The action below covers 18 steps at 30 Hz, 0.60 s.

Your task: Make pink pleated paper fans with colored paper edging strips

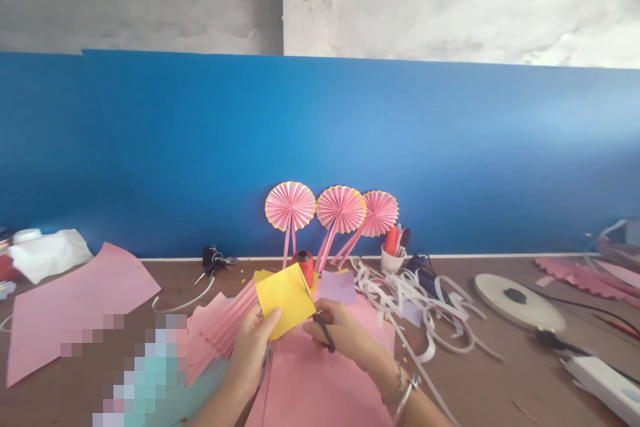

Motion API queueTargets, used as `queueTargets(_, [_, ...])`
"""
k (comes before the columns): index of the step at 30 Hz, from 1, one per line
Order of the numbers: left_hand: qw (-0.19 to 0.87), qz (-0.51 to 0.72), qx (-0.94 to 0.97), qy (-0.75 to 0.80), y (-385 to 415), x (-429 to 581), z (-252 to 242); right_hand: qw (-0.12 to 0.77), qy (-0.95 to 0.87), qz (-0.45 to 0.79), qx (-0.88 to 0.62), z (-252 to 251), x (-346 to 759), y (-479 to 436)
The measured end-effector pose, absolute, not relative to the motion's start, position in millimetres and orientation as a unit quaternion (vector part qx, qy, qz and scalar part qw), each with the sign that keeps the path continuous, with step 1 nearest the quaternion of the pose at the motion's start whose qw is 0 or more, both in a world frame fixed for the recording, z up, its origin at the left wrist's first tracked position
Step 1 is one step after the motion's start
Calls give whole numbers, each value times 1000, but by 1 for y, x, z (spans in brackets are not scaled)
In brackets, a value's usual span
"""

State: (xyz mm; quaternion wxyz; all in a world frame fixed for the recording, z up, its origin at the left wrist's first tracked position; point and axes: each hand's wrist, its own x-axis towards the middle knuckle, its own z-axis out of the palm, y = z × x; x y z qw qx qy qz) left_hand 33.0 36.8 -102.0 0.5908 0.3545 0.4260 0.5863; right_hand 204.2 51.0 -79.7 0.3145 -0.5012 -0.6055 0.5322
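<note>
My left hand (255, 340) pinches a square of yellow paper (285, 299) by its lower left side, thumb on top. Black-handled scissors (326, 333) are in my right hand (345, 333), against the paper's right edge; their blades are mostly hidden. Below both hands lie large pink paper sheets (320, 380). Pleated pink paper (235, 320) rests left of the yellow square. Behind it are a purple paper piece (339, 287) and a red round object (304, 265), partly covered.
Pink pleated paper fans (290, 207) stand against the blue panel (250, 127). Tangled white paper strips (400, 293), a white cup of tools (393, 258), a round pale disc (520, 303) and a white power strip (605, 380) lie right. Keys (215, 257) and a pink sheet (80, 307) lie left.
</note>
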Motion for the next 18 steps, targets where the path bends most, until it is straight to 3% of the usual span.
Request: queueTargets(18, [585,586,372,419,36,32,-102,322,-618,510,-504,-86,203,52])
